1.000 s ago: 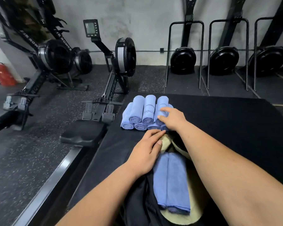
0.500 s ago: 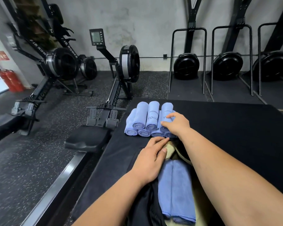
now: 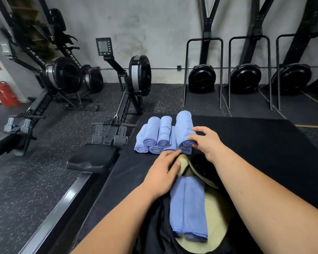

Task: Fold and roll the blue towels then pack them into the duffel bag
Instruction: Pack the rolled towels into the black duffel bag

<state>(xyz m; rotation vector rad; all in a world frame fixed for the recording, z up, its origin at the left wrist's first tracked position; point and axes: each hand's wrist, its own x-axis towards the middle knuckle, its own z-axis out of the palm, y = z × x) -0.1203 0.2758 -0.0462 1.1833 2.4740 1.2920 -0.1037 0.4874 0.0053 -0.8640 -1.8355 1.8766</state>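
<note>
Several rolled blue towels (image 3: 154,136) lie stacked on the black mat (image 3: 255,147). My right hand (image 3: 206,142) grips the rightmost roll (image 3: 184,127) and holds it raised above the pile. Just in front of me the black duffel bag (image 3: 154,226) lies open, showing its tan lining (image 3: 215,213). Two rolled blue towels (image 3: 188,206) lie side by side inside it. My left hand (image 3: 163,173) rests with straight fingers on the bag's left rim, holding the opening apart.
A rowing machine (image 3: 128,83) with a black seat (image 3: 92,158) runs along the mat's left edge; more rowers (image 3: 61,74) stand further left. Upright machines (image 3: 202,77) line the back wall. A red extinguisher (image 3: 4,92) is at the far left.
My right hand has closed on the rightmost roll and lifted it off the pile. My left hand stays on the bag's rim.
</note>
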